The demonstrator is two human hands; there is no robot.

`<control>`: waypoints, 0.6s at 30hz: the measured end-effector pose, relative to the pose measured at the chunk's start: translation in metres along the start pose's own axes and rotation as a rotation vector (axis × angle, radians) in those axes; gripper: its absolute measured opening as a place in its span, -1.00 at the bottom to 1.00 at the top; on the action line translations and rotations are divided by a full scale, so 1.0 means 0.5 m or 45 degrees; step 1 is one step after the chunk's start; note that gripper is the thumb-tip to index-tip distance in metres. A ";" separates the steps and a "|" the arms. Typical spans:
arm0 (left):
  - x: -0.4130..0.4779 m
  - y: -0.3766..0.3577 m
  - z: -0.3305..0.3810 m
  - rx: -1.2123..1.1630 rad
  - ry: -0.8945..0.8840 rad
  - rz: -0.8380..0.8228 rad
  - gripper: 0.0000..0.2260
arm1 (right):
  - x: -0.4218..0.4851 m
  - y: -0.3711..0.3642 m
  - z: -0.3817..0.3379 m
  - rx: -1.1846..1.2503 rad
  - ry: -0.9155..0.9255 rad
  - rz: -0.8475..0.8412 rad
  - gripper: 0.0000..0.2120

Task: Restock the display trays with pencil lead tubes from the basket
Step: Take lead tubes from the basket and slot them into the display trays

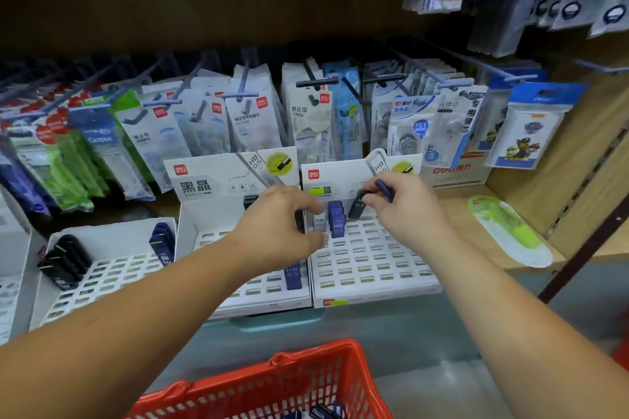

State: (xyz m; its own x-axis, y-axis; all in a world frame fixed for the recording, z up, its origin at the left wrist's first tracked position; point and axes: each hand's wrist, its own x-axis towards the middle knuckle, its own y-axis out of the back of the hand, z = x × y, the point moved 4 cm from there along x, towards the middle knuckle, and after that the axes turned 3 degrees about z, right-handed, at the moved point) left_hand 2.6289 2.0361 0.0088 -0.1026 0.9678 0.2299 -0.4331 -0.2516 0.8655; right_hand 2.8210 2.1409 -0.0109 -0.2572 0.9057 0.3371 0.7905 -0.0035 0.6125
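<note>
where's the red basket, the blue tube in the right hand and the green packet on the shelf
red basket (289,384): head view, mesh wall
blue tube (384,188): head view, its exposed upper end
green packet (507,228): head view, middle of the green part

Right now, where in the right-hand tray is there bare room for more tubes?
Free: in the white slotted tray, the front rows and right half, between its front lip and the standing blue lead tubes. Crowded: its back-left corner, where the left hand and the right hand work.
</note>
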 end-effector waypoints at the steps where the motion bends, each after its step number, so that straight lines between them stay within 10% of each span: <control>1: 0.000 -0.002 -0.002 0.000 -0.010 0.011 -0.63 | 0.000 -0.007 0.001 -0.035 0.027 -0.006 -0.94; 18: -0.004 -0.003 -0.005 0.005 -0.017 -0.008 -0.55 | 0.009 -0.023 -0.018 -0.179 0.018 -0.031 -0.96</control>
State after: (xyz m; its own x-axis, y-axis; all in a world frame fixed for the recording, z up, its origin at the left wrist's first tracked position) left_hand 2.6273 2.0346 0.0061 -0.0881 0.9692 0.2300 -0.4304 -0.2453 0.8687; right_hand 2.8057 2.1413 -0.0097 -0.2843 0.9001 0.3302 0.6983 -0.0416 0.7146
